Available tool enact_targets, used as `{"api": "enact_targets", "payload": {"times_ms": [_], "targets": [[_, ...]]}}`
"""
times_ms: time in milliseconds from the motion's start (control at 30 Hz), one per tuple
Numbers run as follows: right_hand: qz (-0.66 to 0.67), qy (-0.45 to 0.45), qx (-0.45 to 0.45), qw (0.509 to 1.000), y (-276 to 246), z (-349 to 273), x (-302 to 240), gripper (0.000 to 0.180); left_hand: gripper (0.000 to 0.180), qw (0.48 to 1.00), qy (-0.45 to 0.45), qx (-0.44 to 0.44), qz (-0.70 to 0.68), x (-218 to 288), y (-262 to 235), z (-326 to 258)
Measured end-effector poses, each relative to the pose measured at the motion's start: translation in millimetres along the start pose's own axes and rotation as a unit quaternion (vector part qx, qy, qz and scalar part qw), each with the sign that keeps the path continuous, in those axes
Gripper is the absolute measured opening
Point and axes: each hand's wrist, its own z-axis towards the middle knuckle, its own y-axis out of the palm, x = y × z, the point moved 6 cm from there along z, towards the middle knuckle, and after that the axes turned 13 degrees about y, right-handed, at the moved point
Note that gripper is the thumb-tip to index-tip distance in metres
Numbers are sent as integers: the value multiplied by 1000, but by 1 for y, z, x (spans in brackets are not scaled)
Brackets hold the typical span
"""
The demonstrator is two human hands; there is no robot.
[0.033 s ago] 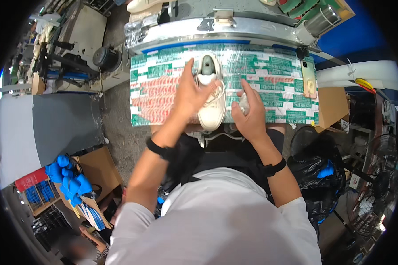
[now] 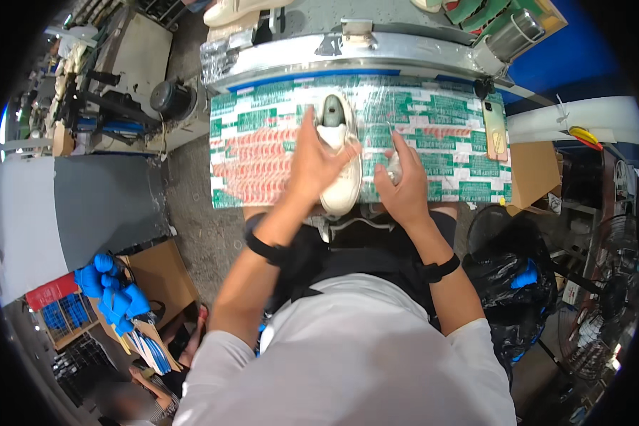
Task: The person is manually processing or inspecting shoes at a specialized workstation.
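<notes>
A cream shoe [image 2: 341,188] lies on the taped bench top, its toe toward me. Inside its opening a grey-green form [image 2: 332,111] shows behind the white tongue. My left hand [image 2: 315,162] grips the shoe from the left, fingers along the side and thumb over the lacing area. To the right of the shoe, my right hand [image 2: 405,186] is curled around a small pale, shiny thing [image 2: 394,169], its index finger stretched forward. What kind of thing it is I cannot make out. The right hand stands apart from the shoe.
Green, white and red tape covers the bench top [image 2: 255,156]. A phone [image 2: 495,131] lies at its right end. Behind runs a metal rail [image 2: 291,60], with another pale shoe [image 2: 238,10] beyond. A black bag [image 2: 508,291] stands lower right; a person [image 2: 149,390] sits lower left.
My left hand has shifted slightly right over the shoe, its thumb now farther across. The bench and shoe appear a little lower in the picture. The right hand has hardly changed.
</notes>
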Motion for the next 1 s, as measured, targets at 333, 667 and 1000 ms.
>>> {"api": "enact_targets", "payload": {"times_ms": [333, 667, 1000], "targets": [[-279, -28, 78, 957, -38, 21, 101, 80, 61, 892, -345, -11, -292, -56, -29, -15], [-288, -81, 72, 952, -32, 26, 95, 56, 85, 992, -12, -129, 4, -27, -147, 201], [-269, -83, 83, 956, -32, 29, 96, 45, 115, 968, 94, -203, 110, -123, -153, 377]]}}
